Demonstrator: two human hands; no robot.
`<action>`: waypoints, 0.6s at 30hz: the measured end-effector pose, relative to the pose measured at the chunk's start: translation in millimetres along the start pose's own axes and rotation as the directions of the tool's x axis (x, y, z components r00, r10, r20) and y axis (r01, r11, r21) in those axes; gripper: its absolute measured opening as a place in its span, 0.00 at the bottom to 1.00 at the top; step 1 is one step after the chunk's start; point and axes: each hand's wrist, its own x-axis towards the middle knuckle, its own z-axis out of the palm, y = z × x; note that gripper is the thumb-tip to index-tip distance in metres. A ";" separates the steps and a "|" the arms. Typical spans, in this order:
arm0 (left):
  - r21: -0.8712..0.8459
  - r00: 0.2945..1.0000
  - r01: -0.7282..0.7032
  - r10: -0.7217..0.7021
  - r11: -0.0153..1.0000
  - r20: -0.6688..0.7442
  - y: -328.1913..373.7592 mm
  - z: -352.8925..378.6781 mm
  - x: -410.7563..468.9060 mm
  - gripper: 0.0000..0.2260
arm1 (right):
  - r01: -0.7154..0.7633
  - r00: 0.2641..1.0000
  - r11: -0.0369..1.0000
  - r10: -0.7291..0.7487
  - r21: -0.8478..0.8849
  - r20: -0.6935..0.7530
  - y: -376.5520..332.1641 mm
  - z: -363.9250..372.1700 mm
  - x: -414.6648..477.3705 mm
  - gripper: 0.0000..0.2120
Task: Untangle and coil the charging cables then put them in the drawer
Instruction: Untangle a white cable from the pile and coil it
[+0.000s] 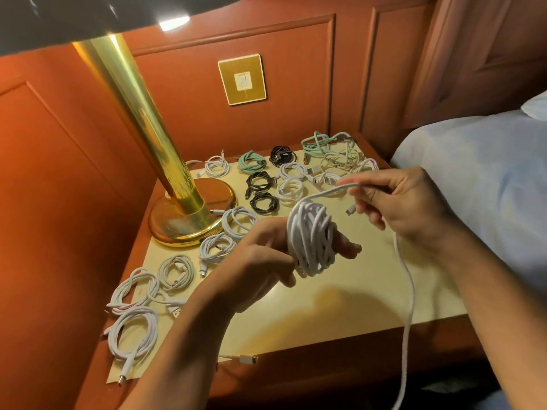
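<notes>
Above the table (340, 294), the left hand (263, 258) holds a white cable (313, 241) wound round its fingers. The right hand (396, 202) pinches its loose length. Other coiled cables (177, 272) lie on the table by a lamp (189, 214).

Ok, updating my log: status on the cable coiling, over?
Left hand holds white cable coil. Right hand pinches its loose run. Tangled pile at back right.

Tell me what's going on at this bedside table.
A person is coiling a white cable: it is wound around the left hand, while the right hand pinches the loose strand, which trails over the front edge of the table. Many finished coils lie on the table by the brass lamp; a tangled bunch waits at the back right.
</notes>
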 end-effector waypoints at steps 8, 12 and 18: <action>-0.590 0.981 -0.196 0.160 0.783 -0.113 -3.2 -7.6 8.1 0.30 | -0.204 0.937 0.979 0.194 0.004 0.292 -7.5 14.5 -29.0 0.12; -0.766 0.959 -0.280 0.196 0.579 -0.203 -4.7 -3.4 11.6 0.35 | -0.072 0.962 0.980 0.118 -0.186 0.247 -21.4 39.3 -45.0 0.11; -0.578 0.828 -0.449 0.075 0.681 -0.555 -6.5 -4.4 10.4 0.37 | 0.015 0.925 0.948 0.108 -0.319 0.364 -29.2 47.4 -67.9 0.12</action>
